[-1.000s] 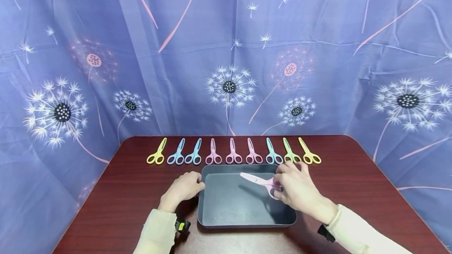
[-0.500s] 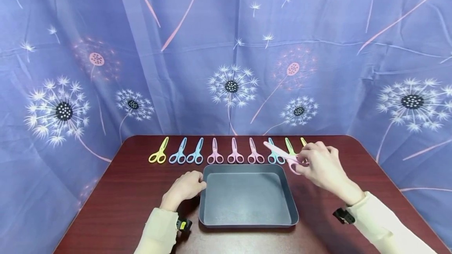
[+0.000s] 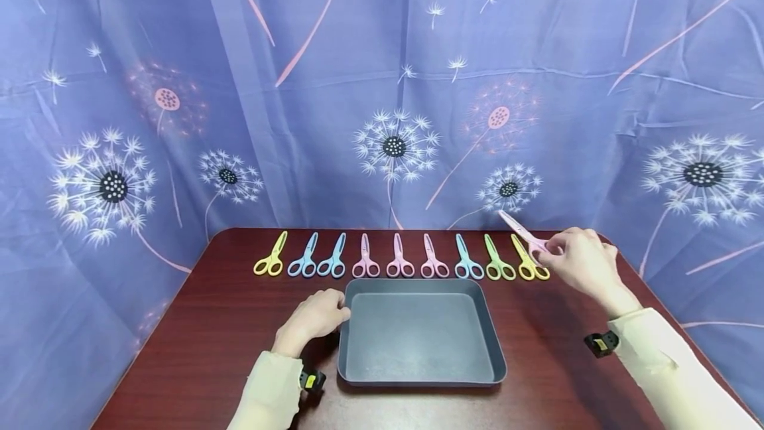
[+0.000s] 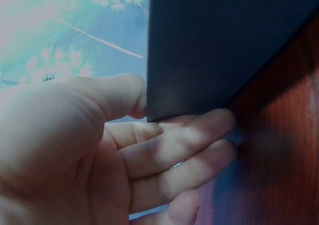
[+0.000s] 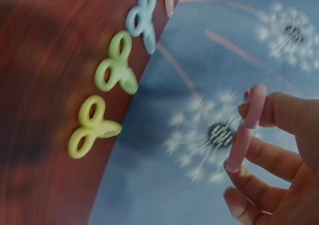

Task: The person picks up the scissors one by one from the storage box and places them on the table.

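My right hand (image 3: 581, 259) holds a pair of pink scissors (image 3: 520, 228) by its handles, raised over the right end of the row, blades pointing up and left. In the right wrist view, thumb and fingers pinch the pink handle loops (image 5: 249, 127). At the left side of a dark grey rectangular tray (image 3: 422, 337), my left hand (image 3: 315, 314) grips the rim. The left wrist view has the thumb at the tray's edge and the fingers (image 4: 174, 155) against its outer wall (image 4: 209, 50). Bare tray floor shows.
Several scissors lie in a row behind the tray, from yellow scissors (image 3: 271, 256) at the left through pink scissors (image 3: 398, 259) to green scissors (image 3: 498, 261) and yellow scissors (image 3: 528, 261) at the right. A blue dandelion-print curtain (image 3: 298, 118) hangs behind the reddish-brown table (image 3: 227, 330).
My right hand has carried the pink scissors from over the tray to the right and back, past the row's right end. The left hand stays at the tray's left rim.
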`<move>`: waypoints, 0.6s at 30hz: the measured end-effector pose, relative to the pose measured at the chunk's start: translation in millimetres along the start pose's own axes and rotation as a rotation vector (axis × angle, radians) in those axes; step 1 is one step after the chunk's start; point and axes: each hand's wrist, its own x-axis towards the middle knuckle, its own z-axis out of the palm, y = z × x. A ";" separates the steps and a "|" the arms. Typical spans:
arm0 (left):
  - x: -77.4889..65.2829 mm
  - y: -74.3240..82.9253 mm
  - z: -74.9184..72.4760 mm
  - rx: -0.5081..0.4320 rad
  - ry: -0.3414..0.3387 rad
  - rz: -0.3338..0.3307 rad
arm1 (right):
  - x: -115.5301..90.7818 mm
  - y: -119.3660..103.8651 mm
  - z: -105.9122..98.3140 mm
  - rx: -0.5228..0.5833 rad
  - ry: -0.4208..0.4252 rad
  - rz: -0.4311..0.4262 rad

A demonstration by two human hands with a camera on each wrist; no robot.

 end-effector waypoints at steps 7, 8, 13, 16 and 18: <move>-2.5 -1.3 -1.6 0.017 0.005 -0.017 | 6.4 36.1 10.7 0.052 -0.051 0.152; -2.4 -1.2 -1.6 0.019 0.006 -0.014 | 6.5 40.9 11.8 0.052 -0.056 0.175; -1.1 0.6 -1.0 0.007 0.001 0.003 | 8.2 61.4 14.9 0.045 -0.073 0.253; -0.5 1.2 -0.5 0.002 0.000 0.002 | 9.8 70.0 16.8 0.045 -0.093 0.276; -0.1 1.2 -0.1 0.001 0.005 0.006 | 10.6 74.6 19.0 0.045 -0.107 0.284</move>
